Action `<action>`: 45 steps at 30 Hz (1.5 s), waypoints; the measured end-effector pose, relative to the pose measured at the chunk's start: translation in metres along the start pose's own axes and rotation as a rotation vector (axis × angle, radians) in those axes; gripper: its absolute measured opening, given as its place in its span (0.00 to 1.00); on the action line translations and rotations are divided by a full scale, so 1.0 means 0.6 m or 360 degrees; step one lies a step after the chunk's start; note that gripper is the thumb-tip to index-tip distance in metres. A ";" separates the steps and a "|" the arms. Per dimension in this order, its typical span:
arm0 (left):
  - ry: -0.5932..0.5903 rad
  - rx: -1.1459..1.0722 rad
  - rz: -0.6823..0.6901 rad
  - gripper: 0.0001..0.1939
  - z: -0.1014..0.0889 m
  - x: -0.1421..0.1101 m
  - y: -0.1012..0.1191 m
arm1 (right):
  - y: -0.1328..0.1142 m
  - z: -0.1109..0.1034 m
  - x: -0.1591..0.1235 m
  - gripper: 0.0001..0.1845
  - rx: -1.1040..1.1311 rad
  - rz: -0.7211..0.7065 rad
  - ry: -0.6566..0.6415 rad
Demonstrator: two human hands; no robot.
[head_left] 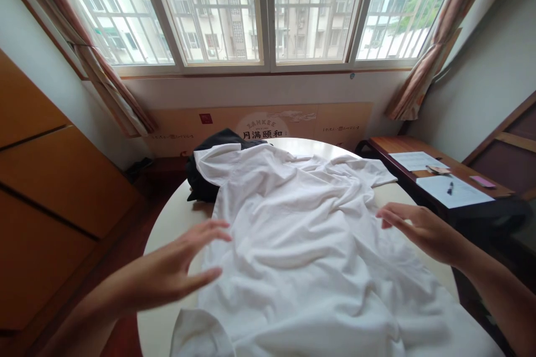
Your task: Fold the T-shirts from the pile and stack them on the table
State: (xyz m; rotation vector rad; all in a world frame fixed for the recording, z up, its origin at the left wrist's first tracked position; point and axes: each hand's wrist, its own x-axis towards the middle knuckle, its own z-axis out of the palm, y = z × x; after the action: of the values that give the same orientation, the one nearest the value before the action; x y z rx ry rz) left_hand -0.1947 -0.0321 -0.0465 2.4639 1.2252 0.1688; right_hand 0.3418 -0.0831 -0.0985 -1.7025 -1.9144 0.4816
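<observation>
The white short-sleeved shirt lies rumpled across the round tabletop, seemingly being laid out, while the empty left hand and right hand, fingers loosely spread, would need flattening to smooth it.

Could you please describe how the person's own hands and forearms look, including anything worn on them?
The left hand and right hand are ungloved, with slender fingers; no ring, watch or bracelet shows. The left forearm and right forearm are slim, with no sleeve in view.
</observation>
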 end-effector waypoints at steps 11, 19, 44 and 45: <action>0.0588 0.0616 -0.0426 0.26 -0.123 0.419 -0.084 | 0.002 0.157 0.254 0.35 -0.0688 -0.0003 -0.0191; 0.0517 0.0723 -0.0402 0.17 -0.172 0.426 -0.147 | -0.008 0.184 0.263 0.37 -0.0648 -0.0024 -0.0202; 0.0910 0.0804 -0.0351 0.21 -0.213 0.419 -0.093 | -0.050 0.146 0.342 0.28 -0.0582 0.0115 -0.0119; 0.0779 0.0756 -0.0189 0.20 -0.190 0.446 -0.079 | -0.048 0.144 0.356 0.29 -0.0614 0.0133 -0.0072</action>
State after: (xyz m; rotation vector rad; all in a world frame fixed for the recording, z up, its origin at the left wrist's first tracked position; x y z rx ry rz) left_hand -0.0972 0.2368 0.0238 2.8384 1.7832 0.5271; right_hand 0.2527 0.1305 -0.1182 -2.0321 -2.0758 0.1875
